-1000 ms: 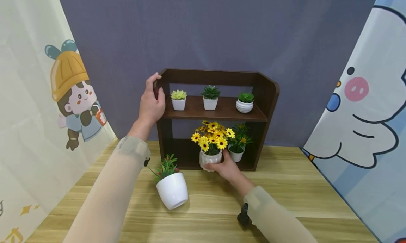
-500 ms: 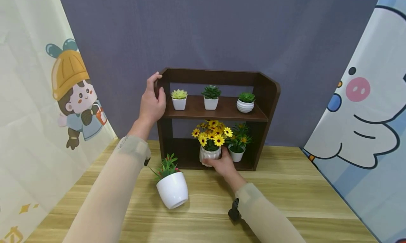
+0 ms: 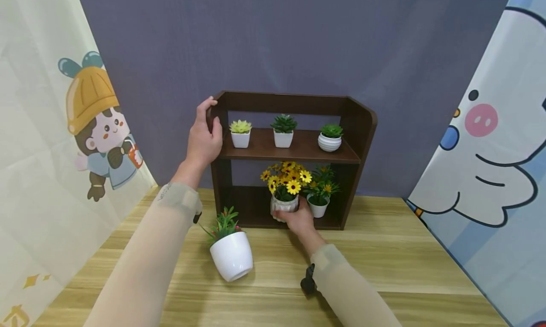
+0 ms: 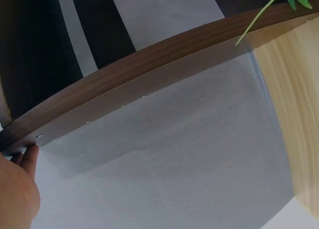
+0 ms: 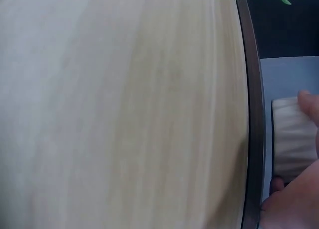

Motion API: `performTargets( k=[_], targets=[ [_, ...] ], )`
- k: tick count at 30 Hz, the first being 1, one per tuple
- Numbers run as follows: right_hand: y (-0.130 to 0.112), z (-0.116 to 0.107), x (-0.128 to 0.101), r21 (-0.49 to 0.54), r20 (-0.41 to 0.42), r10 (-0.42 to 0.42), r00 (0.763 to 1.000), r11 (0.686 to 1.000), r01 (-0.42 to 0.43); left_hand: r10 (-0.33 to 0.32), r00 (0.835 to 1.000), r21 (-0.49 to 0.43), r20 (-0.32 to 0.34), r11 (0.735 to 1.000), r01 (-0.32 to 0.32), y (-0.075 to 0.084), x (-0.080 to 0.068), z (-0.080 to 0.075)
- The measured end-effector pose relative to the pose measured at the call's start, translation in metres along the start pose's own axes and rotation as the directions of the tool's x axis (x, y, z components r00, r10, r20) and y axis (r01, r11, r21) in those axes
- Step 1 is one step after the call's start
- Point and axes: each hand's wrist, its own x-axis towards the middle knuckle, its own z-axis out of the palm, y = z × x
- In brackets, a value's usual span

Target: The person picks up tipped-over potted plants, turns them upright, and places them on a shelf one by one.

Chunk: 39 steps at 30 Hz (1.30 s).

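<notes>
My right hand (image 3: pixel 300 219) grips the whitish ribbed pot of a yellow flower plant (image 3: pixel 285 204) from its right side. That pot is on or just over the lower shelf; in the right wrist view the pot (image 5: pixel 294 139) appears beyond the dark shelf edge, with fingers around it. My left hand (image 3: pixel 204 140) holds the upper left side panel of the dark brown two-tier shelf (image 3: pixel 294 153), thumb inside and fingers outside. In the left wrist view, the left hand (image 4: pixel 20 184) touches the panel's edge. A white pot with orange flowers and leaves (image 3: pixel 317 206) stands right of the yellow flowers.
On the upper shelf sit a light green succulent (image 3: pixel 241 133), a dark green succulent (image 3: pixel 283 131) and a round-potted succulent (image 3: pixel 330 138). A tilted white pot with a red-flowered plant (image 3: pixel 232 256) lies on the wooden table (image 3: pixel 384 260), front left of the shelf.
The right hand and the yellow flower pot have shifted back into the lower shelf, ending slightly to the right. My left hand stays on the side panel.
</notes>
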Motion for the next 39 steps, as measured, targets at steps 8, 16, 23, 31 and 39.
performTargets(
  k=[8,16,23,31,39],
  targets=[
    [-0.001,0.004,0.0,-0.038,-0.046,0.002,0.999,0.999,-0.004,-0.007,1.0,-0.002,-0.001,1.0,0.007,0.0,0.0,0.0],
    [0.005,0.009,0.007,-0.132,-0.091,0.032,0.995,0.99,-0.044,-0.007,1.0,0.002,-0.002,1.0,0.007,0.001,-0.001,-0.001],
    [0.006,0.01,0.011,-0.152,-0.073,0.101,0.992,0.982,-0.111,-0.002,1.0,0.004,0.002,1.0,0.002,0.002,0.0,-0.001],
    [-0.004,0.009,0.001,-0.197,-0.088,0.092,0.992,0.974,-0.108,-0.015,1.0,-0.006,-0.001,1.0,0.015,0.001,0.0,-0.002],
    [-0.003,0.01,0.001,-0.181,-0.087,0.114,0.99,0.975,-0.128,-0.017,1.0,-0.008,-0.005,1.0,0.017,0.001,0.0,0.0]
  ],
)
